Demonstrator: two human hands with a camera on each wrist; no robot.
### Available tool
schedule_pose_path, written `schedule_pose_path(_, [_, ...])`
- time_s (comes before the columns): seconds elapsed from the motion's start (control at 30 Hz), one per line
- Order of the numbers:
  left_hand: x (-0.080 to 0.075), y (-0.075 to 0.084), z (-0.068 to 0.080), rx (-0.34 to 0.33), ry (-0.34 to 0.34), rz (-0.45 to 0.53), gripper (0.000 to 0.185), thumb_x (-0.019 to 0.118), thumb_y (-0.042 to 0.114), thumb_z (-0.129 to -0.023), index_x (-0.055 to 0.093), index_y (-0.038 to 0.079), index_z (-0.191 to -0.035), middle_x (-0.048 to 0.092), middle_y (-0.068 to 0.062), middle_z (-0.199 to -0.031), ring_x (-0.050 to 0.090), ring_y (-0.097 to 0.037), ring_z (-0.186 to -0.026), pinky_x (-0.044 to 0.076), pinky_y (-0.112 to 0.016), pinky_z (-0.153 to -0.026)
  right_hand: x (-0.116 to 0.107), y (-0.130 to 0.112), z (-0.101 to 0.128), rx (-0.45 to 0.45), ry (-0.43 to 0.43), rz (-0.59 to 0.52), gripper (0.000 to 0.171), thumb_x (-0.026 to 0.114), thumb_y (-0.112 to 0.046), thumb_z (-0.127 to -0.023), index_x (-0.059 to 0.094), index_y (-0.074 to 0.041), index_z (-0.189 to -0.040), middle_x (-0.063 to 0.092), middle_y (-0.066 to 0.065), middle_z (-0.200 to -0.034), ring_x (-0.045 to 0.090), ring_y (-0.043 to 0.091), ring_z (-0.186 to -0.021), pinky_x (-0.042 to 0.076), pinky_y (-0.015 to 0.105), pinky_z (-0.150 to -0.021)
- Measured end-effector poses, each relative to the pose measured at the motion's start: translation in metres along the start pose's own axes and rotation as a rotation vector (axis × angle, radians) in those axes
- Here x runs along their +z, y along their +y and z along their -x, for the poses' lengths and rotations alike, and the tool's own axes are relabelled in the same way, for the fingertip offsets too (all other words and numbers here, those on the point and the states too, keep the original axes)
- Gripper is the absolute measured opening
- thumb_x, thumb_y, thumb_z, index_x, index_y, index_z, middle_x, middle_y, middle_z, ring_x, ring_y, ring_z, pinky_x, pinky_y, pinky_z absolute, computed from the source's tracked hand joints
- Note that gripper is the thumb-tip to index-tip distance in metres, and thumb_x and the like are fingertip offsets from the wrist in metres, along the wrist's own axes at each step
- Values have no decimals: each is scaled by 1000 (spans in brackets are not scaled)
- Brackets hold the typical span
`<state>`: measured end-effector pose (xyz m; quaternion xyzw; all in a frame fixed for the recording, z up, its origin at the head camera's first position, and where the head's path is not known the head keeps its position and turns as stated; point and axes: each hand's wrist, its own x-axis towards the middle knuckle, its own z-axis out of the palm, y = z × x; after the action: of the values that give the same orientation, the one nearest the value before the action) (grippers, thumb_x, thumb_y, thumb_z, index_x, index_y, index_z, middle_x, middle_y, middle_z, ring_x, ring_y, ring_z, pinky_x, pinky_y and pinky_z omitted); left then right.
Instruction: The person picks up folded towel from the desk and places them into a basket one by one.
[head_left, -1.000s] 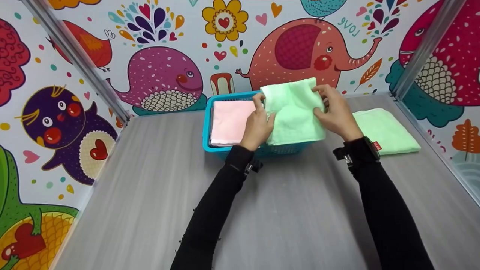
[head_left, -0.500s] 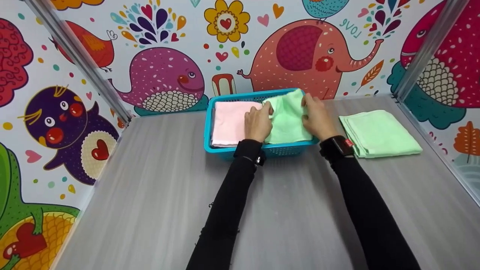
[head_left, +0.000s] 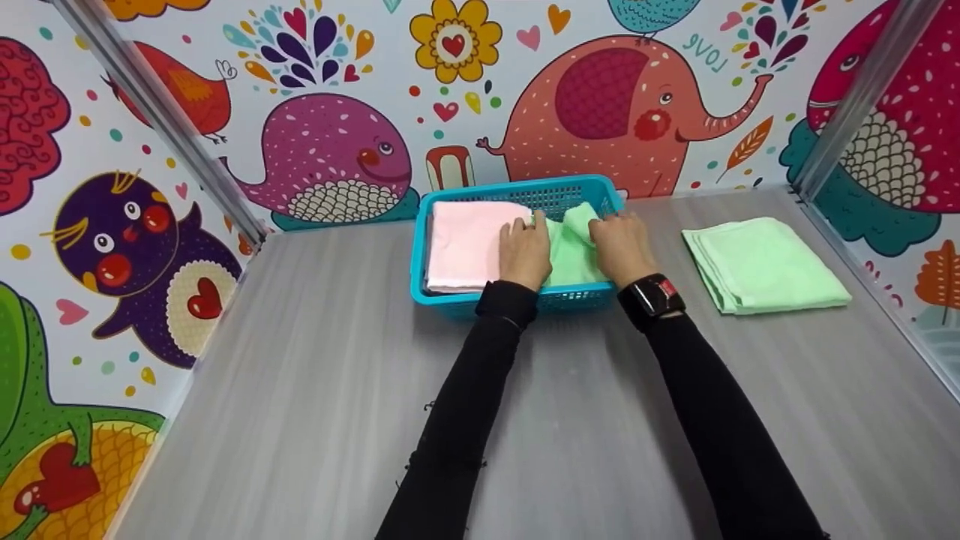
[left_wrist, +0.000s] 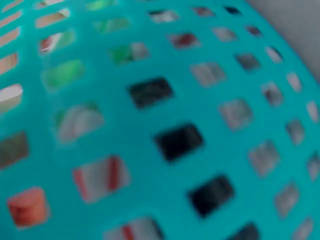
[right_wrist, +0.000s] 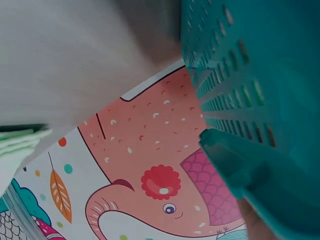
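Note:
A light green towel (head_left: 571, 259) sits lowered into the right part of the blue plastic basket (head_left: 517, 184), its upper right corner bunched up. My right hand (head_left: 626, 247) grips that side, fingers curled over it just inside the basket's right rim. At the towel's left edge, my left hand (head_left: 525, 253) has its fingers down between it and a folded pink towel (head_left: 469, 244) and holds the green cloth; the fingertips are hidden. Perforated basket wall (left_wrist: 115, 115) fills the left wrist view. In the right wrist view, the basket's side (right_wrist: 235, 95) stands close.
Another folded green towel (head_left: 765, 266) lies on the grey tabletop (head_left: 300, 375) to the right of the basket. Printed cartoon walls (head_left: 450, 112) close off the back and both sides, with metal posts (head_left: 169, 120) in the corners.
Both hands have lowered the green towel from above the rim into the basket's right part. My right hand has moved left and down, and the towel now looks more bunched.

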<state>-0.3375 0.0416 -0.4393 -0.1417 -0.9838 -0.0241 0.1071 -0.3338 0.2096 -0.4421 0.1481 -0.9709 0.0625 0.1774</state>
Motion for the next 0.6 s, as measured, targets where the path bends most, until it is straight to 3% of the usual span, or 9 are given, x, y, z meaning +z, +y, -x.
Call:
schedule_pose_path(0.07, [1,0,0,46,60,-21,39,58,14,-105,54,11,-144,66,-7,-132,57,-25,-124,47,-39,-103,1,0,0,-12,23,39,15,63,2,-91,78,0,-94,75,22,-88,62,40,-89,47,50,-78])
schedule_pose_path(0.13, [2,1,1,115,68,-39,27,56,13,-106,65,14,-131,68,-5,-126,61,-24,-116,50,-37,-95,2,1,1,-3,23,62,12,69,-4,-91,81,-3,-92,75,19,-84,59,38,-93,42,49,-79])
schedule_pose_path(0.23, [3,3,2,193,-29,-61,19,62,16,-102,79,19,-108,76,-1,-107,65,-23,-106,50,-38,-92,2,3,3,13,-7,97,11,78,-16,-87,83,-6,-86,74,16,-74,55,35,-98,38,48,-82])
schedule_pose_path(0.3, [2,2,3,193,-128,-86,15,67,21,-97,81,19,-98,78,-1,-99,66,-23,-104,49,-37,-94,2,3,2,20,-40,117,18,81,-23,-85,82,-6,-80,72,15,-70,53,34,-102,37,49,-84])
schedule_pose_path(0.43, [0,1,2,169,-265,-162,28,69,38,-95,81,14,-105,77,-4,-110,64,-22,-114,45,-36,-103,0,2,2,17,-81,127,24,79,-24,-84,79,-3,-73,71,15,-70,52,34,-114,37,51,-92])
schedule_pose_path(0.6, [-1,-1,-2,167,-375,-200,44,63,47,-96,77,14,-121,71,-2,-132,53,-20,-135,35,-36,-115,-3,3,4,-4,-139,72,28,83,-27,-82,78,-2,-72,74,17,-78,48,36,-133,34,57,-112])
